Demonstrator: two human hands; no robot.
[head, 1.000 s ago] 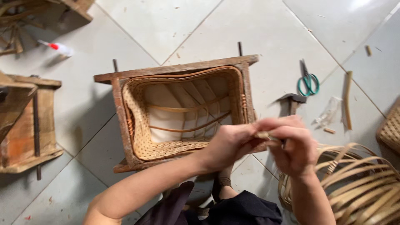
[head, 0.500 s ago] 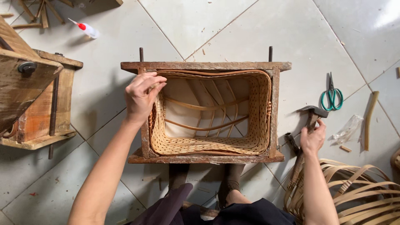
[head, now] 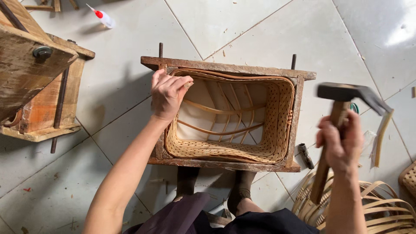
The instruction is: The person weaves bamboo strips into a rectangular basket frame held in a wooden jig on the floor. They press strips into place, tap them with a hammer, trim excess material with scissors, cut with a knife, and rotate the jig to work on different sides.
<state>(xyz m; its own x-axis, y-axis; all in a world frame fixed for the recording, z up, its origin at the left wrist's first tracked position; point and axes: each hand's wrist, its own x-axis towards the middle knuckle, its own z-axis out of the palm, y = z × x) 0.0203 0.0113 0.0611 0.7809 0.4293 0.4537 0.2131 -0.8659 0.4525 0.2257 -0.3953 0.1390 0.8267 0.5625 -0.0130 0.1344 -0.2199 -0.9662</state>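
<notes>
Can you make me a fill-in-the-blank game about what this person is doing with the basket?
1. The right hand holds a ____ by its wooden handle.
2. The left hand rests on the rim of the woven ____, which sits inside a wooden frame.
3. The little glue bottle lying on the floor has a ____ cap.
4. The floor is covered in pale ____.

Missing words: hammer, basket, red, tiles
</notes>
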